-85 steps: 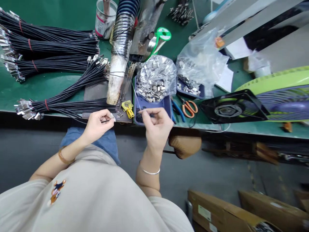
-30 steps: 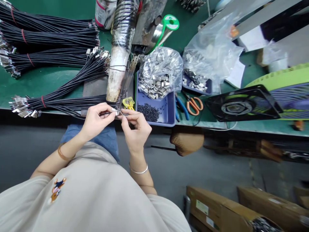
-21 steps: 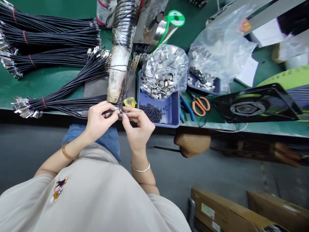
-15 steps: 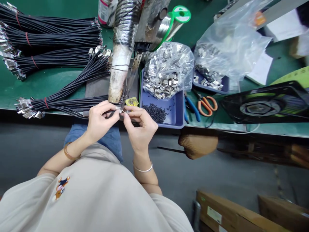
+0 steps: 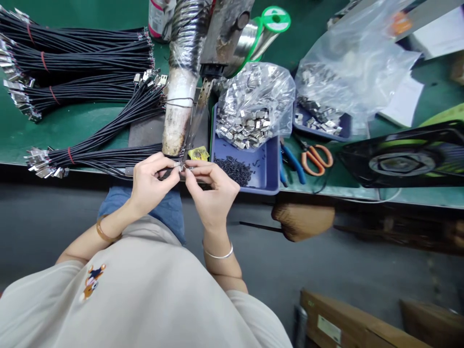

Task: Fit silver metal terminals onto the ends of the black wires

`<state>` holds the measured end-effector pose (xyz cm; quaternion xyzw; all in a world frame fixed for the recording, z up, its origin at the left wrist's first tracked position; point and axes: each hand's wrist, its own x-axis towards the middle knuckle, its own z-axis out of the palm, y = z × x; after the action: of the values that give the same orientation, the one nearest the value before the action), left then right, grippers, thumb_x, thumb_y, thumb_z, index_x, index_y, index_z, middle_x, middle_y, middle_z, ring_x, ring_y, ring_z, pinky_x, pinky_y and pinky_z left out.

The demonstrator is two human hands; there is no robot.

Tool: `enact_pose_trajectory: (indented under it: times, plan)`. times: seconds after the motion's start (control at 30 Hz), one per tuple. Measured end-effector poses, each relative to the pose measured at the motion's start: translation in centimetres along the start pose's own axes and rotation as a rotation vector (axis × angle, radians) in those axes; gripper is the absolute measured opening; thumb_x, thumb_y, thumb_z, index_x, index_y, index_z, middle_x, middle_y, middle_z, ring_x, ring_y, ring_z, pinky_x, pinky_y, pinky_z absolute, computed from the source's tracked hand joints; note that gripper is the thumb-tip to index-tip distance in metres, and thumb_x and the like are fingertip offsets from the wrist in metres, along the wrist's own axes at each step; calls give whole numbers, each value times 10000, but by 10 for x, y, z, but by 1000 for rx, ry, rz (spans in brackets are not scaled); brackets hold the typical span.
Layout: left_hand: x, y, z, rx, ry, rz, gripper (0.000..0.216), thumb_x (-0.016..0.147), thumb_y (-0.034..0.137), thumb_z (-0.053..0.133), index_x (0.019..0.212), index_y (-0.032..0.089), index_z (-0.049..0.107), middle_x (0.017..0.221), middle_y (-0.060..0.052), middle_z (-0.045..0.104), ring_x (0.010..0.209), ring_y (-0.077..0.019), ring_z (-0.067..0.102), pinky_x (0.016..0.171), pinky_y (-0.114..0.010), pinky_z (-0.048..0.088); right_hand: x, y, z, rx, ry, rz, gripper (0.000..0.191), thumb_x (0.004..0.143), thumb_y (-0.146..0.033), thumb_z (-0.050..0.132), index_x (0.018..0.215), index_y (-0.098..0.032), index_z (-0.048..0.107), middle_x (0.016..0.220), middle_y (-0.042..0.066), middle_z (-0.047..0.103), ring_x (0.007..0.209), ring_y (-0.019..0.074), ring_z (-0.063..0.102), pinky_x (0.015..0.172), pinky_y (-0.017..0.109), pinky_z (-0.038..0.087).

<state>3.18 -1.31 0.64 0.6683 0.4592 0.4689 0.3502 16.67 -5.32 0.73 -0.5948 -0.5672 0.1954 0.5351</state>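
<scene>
My left hand (image 5: 150,182) pinches the end of a black cable (image 5: 165,170) at the front edge of the green bench (image 5: 83,121). My right hand (image 5: 213,191) is pinched against that cable end, finger and thumb closed on a tiny part I cannot make out. Both hands meet just below the tip of a wrapped tool (image 5: 178,111). A blue tray (image 5: 266,166) to the right of my hands holds small black pieces (image 5: 234,169) and a clear bag of metal clips (image 5: 253,113).
Bundles of black cables (image 5: 90,63) with metal ends lie across the left of the bench. Orange scissors (image 5: 315,157), blue pliers (image 5: 293,162), a second bag of clips (image 5: 340,72), a green solder spool (image 5: 270,24) and a fan (image 5: 402,154) sit on the right. Cardboard boxes (image 5: 358,324) stand on the floor.
My right hand came from the blue tray over to my left hand and now pinches at the cable end. The view has drifted slightly to the left.
</scene>
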Motion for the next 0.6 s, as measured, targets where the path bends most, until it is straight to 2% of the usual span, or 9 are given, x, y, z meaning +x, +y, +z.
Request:
enact_pose_trajectory:
  times: [0.3, 0.6]
  plan:
    - [-1, 1, 3, -11, 54, 10, 94, 792, 143, 656, 721, 161, 715, 631, 27, 562, 533, -69, 413, 480, -217, 293, 2, -7, -3, -88, 1, -85, 123, 868, -147, 671, 776, -228, 678, 899, 17, 780, 804, 156, 752, 680, 268, 648]
    - [-4, 3, 3, 69, 15, -48, 120, 778, 149, 619, 670, 163, 670, 643, 21, 593, 549, -77, 438, 489, -222, 293, -4, -6, -4, -178, -48, -186, 158, 877, -115, 640, 774, -232, 614, 895, 20, 779, 830, 153, 760, 721, 253, 633]
